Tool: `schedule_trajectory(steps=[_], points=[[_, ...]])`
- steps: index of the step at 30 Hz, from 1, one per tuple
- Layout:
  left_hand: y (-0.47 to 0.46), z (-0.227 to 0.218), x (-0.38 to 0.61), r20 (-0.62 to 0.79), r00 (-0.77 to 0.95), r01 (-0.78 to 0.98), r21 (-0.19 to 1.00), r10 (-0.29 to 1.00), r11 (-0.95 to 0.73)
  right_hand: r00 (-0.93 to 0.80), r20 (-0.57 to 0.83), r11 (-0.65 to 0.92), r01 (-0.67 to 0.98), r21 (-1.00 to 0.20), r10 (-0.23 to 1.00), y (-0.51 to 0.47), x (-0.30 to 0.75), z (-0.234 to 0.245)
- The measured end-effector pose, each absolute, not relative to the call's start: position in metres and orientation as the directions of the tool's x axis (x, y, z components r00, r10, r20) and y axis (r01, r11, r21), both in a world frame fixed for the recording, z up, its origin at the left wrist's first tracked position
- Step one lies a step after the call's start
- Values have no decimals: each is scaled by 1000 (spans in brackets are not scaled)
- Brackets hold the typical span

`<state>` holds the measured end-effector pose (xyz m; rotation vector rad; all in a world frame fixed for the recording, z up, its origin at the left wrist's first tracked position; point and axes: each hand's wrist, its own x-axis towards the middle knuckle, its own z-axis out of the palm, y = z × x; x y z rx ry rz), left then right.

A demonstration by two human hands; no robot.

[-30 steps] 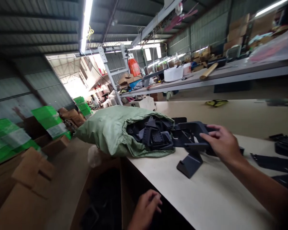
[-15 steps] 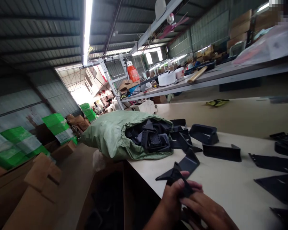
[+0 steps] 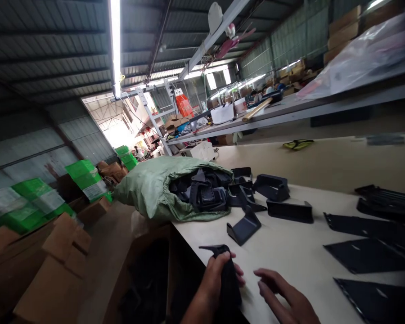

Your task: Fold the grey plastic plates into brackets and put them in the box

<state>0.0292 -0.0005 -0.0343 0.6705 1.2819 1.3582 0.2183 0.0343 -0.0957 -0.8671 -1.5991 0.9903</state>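
My left hand (image 3: pixel 212 284) is at the table's near edge, shut on a black moulded plastic part (image 3: pixel 228 280) held upright. My right hand (image 3: pixel 283 294) lies to its right, fingers spread, holding nothing, just above or on the cream tabletop (image 3: pixel 290 252). Beyond them, a green woven sack (image 3: pixel 148 191) lies on its side, spilling similar black parts (image 3: pixel 207 195). Several loose black parts sit near its mouth, including an angled bracket (image 3: pixel 245 227) and a trough-shaped piece (image 3: pixel 290 211). Flat black panels (image 3: pixel 367 254) lie at the right.
A ribbed black piece (image 3: pixel 388 202) lies at the table's right. Cardboard boxes (image 3: pixel 49 265) and green crates (image 3: pixel 84 180) stand on the floor at the left, below the table edge. A long bench (image 3: pixel 290 108) holds a white tub (image 3: pixel 222 114) and a plastic sheet (image 3: pixel 361 58).
My hands have moved apart. The black part stays in my left hand, while my right hand has let go of it and moved right, now with its fingers spread.
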Motion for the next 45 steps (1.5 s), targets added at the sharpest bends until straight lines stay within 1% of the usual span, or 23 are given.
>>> schedule_trajectory(steps=[2, 4, 9, 11, 12, 14, 17, 20, 23, 26, 30, 35, 45], points=[[-13, -34, 30, -259, -223, -294, 937, 940, 188, -247, 323, 338, 19, -941, 914, 39, 218, -97], [-25, -31, 30, -261, -208, -260, 944, 943, 204, -265, 303, 311, -13, -950, 915, 41, 218, -97], [-54, -11, 33, -247, -215, -166, 963, 945, 213, -262, 309, 318, -8, -948, 914, 38, 226, -83], [-59, -1, 30, -227, -187, -119, 971, 956, 207, -272, 353, 370, 11, -929, 895, 40, 230, -80], [-61, 3, 26, -222, -173, -112, 972, 959, 205, -276, 341, 362, 28, -932, 899, 43, 231, -81], [-63, 9, 14, -239, -133, -151, 964, 962, 219, -268, 293, 319, 58, -946, 918, 47, 233, -85], [-72, 14, -9, -251, -187, -179, 959, 950, 218, -250, 245, 269, 64, -961, 937, 51, 235, -94], [-84, 16, -35, -244, -274, -157, 966, 930, 207, -221, 283, 301, 52, -952, 933, 52, 234, -99], [-96, 13, -61, -204, -342, -164, 974, 917, 155, -172, 328, 343, 71, -937, 929, 52, 231, -99], [-106, 3, -82, -191, -385, -232, 967, 903, 105, -125, 335, 348, 109, -931, 934, 52, 227, -99], [-118, -15, -103, -220, -436, -331, 941, 873, 72, -66, 359, 365, 135, -921, 931, 55, 222, -102], [-134, -24, -117, -235, -424, -389, 920, 874, 59, -39, 397, 398, 151, -905, 917, 54, 218, -104], [-154, -6, -122, -168, -401, -363, 932, 900, 12, -100, 371, 383, 276, -881, 923, 51, 214, -102]])
